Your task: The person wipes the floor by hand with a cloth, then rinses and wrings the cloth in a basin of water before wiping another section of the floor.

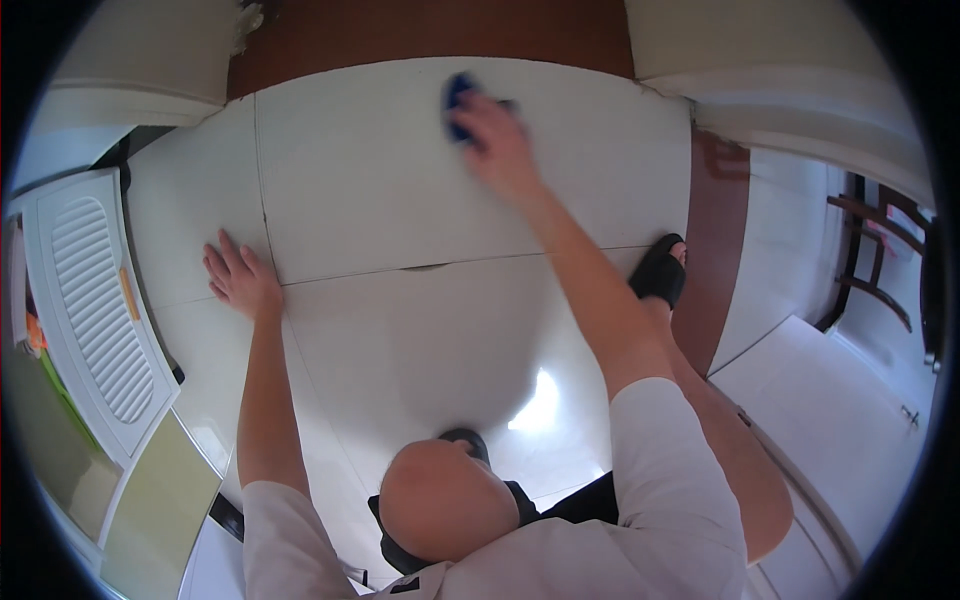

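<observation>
On the pale floor tiles (400, 180), toward the far edge, my right hand (497, 140) grips a dark blue oval scrubber (459, 105). Motion blurs both, and the fingers cover part of the scrubber, so its exact kind does not show clearly. A small dark bit of it shows on the other side of the fingers. My left hand (243, 278) rests on the tiles at the left, palm down with fingers spread, holding nothing. That arm is stretched out straight beside a tile joint.
A reddish-brown strip (430, 35) borders the tiles at the far side, another (715, 220) at the right. A white louvred cabinet (95, 310) stands at the left. My black slipper (660, 272) is on the right. Dark wooden chair parts (880, 250) and a white door panel (820, 400) lie beyond.
</observation>
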Action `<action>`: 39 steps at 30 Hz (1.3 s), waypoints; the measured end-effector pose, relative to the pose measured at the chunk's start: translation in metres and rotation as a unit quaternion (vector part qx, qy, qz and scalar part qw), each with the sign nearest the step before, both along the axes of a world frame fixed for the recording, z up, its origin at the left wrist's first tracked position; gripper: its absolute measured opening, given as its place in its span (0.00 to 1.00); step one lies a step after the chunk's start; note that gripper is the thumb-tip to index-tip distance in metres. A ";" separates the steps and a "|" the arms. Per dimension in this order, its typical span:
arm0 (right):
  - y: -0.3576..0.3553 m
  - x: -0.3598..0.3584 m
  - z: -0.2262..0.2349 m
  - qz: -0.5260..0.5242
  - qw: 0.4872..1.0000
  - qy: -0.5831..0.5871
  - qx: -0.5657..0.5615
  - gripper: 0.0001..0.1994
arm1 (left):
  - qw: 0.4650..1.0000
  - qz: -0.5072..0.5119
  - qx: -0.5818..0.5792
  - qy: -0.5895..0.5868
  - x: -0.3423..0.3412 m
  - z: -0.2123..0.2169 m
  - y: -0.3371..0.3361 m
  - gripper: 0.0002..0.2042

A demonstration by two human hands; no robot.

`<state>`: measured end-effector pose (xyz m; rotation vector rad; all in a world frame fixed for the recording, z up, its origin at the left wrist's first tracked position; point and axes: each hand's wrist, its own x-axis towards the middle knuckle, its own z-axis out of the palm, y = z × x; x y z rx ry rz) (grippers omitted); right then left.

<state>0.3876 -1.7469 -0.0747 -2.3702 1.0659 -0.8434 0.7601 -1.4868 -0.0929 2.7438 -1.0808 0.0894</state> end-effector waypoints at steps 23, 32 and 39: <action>0.000 0.083 0.001 -0.061 0.996 0.026 -0.065 0.29 | 1.000 0.005 0.014 0.000 0.004 0.004 0.006 0.30; 0.181 0.114 -0.017 0.099 0.940 -0.135 0.297 0.30 | 0.999 0.004 -0.012 0.035 -0.010 0.004 -0.007 0.29; 0.049 -0.169 0.030 -0.350 0.935 0.060 -0.016 0.29 | 0.999 0.015 -0.004 0.030 -0.008 0.009 -0.006 0.29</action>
